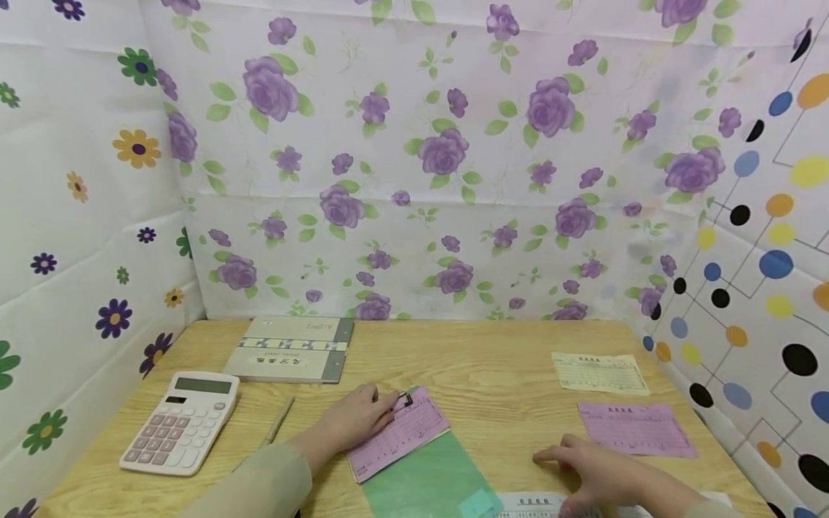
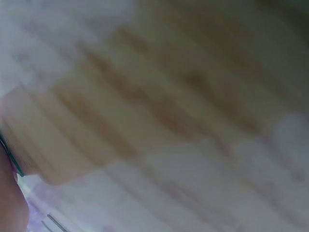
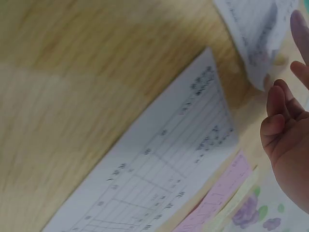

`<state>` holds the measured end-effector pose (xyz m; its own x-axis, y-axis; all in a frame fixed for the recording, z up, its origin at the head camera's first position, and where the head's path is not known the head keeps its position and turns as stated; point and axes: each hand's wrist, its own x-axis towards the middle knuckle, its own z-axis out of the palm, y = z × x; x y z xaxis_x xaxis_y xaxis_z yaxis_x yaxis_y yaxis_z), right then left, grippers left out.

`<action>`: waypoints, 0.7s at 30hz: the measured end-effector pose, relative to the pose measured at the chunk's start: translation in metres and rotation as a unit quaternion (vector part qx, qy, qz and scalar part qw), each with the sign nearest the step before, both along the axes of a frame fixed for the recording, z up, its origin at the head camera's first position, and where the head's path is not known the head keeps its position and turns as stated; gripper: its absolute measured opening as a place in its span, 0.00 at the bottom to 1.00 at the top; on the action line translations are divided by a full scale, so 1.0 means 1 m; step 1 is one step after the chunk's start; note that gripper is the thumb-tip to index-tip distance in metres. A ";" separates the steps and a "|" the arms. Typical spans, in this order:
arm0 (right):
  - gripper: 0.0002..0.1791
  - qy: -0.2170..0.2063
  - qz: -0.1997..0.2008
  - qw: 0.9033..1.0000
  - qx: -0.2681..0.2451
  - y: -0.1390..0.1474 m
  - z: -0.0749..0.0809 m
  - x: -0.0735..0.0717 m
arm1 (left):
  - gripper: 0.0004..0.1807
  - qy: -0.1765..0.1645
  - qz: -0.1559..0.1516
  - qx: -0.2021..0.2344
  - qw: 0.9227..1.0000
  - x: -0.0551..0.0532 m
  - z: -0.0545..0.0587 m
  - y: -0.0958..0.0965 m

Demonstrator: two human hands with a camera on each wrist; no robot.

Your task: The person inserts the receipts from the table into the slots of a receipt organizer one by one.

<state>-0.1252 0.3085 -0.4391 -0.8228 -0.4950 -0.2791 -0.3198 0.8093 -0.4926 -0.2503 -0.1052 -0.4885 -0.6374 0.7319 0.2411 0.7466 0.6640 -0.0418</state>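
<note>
In the head view my left hand rests on a pink printed form pad, its fingertips beside the black clip at the pad's top end. Under the pad, a green sheet spreads toward the front, with a small teal piece on it. My right hand hovers over a white printed form, fingers loosely bent and holding nothing. The right wrist view shows this hand near one white sheet and beside another white form.
A pink slip and a pale yellow slip lie at the right. On the left are a calculator, a beige pen and a grey-cream booklet. Patterned cloths wall the table at back and sides.
</note>
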 end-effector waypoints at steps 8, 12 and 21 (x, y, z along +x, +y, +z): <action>0.32 0.008 0.010 1.000 -0.013 0.002 -0.004 -0.008 | 0.24 -0.032 0.018 -0.010 0.999 0.001 0.000 0.000; 0.30 0.030 0.019 0.999 -0.016 0.001 -0.004 -0.018 | 0.24 -0.034 0.020 -0.012 0.999 0.001 0.001 0.001; 0.27 0.033 0.009 0.999 -0.020 0.008 0.003 -0.014 | 0.24 -0.035 0.020 -0.013 0.999 0.003 0.005 0.001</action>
<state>-0.1390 0.3163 -0.4360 -0.8297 -0.5192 -0.2050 -0.3666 0.7838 -0.5012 -0.2477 -0.1046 -0.4840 -0.6809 0.7108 0.1764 0.7212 0.6927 -0.0076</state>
